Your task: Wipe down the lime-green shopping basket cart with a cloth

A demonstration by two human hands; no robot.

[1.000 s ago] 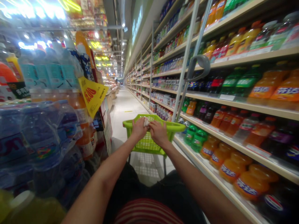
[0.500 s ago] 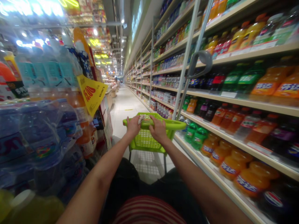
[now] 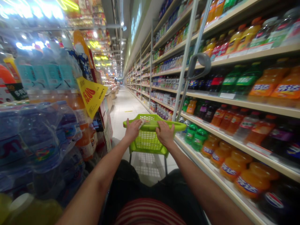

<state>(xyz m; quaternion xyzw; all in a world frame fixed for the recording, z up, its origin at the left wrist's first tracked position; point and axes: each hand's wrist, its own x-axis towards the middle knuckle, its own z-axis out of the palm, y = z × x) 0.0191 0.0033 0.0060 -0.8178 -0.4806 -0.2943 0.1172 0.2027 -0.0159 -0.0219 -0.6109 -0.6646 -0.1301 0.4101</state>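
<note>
Pushing a trolley down the drinks aisle, basically. Left of the hands sit shrink-wrapped bottle packs [image 3: 42, 137], with a yellow price sign [image 3: 92, 95] poking out toward the aisle. Left hand [image 3: 132, 129] is curled over the handle [image 3: 152, 127] of the green cart [image 3: 147, 143], pinning a white scrap [image 3: 142, 124] (tissue or receipt, can't tell) against the bar. Right hand [image 3: 165, 133] is wrapped over the same bar just beside it, knuckles up. Both arms are stretched out nearly straight, with the cart dead ahead and close to the soda shelves [image 3: 234, 150] on the right. I'd say it's mid-roll; going on calls for an even push from both hands to stay off that shelf edge.
</note>
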